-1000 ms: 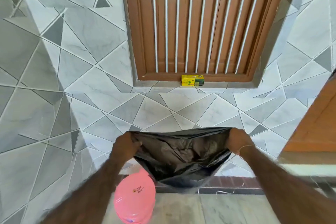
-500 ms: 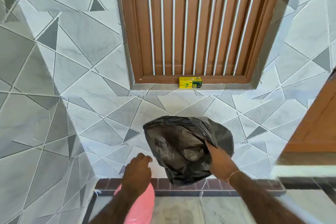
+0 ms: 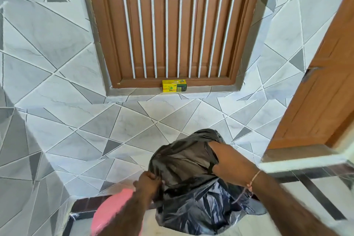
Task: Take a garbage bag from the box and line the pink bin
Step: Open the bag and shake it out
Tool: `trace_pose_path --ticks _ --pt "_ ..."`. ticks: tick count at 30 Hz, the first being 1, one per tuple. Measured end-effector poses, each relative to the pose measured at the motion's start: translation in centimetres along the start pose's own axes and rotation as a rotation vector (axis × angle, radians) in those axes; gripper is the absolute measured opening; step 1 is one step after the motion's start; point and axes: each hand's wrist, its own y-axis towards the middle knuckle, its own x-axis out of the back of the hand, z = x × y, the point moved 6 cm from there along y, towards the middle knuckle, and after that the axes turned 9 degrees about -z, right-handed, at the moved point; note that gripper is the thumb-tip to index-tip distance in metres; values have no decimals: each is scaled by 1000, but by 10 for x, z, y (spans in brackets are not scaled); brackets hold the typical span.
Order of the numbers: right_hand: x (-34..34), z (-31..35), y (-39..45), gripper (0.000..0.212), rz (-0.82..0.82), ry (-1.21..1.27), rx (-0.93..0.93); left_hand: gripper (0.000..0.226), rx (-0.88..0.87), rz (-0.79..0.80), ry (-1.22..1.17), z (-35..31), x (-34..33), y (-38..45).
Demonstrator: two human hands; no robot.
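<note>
A black garbage bag hangs crumpled in front of me, low in the head view. My left hand grips the bag's left edge in a fist. My right hand reaches into the bag's mouth, its fingers hidden inside the plastic. The pink bin stands at the bottom, partly behind my left forearm and left of the bag. The yellow garbage bag box sits on the window sill, far from both hands.
A brown barred window fills the tiled wall ahead. A brown wooden door stands open at the right. A dark brick strip borders the pale floor by the bin.
My left hand has risen from the bin and taken hold of the bag's left edge. My right hand has pushed into the bag's mouth. The bag has dropped lower.
</note>
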Motion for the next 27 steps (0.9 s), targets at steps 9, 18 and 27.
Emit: trace_pose_path --ticks 9,18,27 --pt "-10 -103 -20 41 -88 -100 -338 28 -250 -6 443 -26 3 15" --pt "21 -88 42 36 -246 -135 -440 34 -564 -441 416 -150 134 26" --pt "-63 -66 38 48 -6 -212 -209 45 -700 -374 884 -71 139 -31"
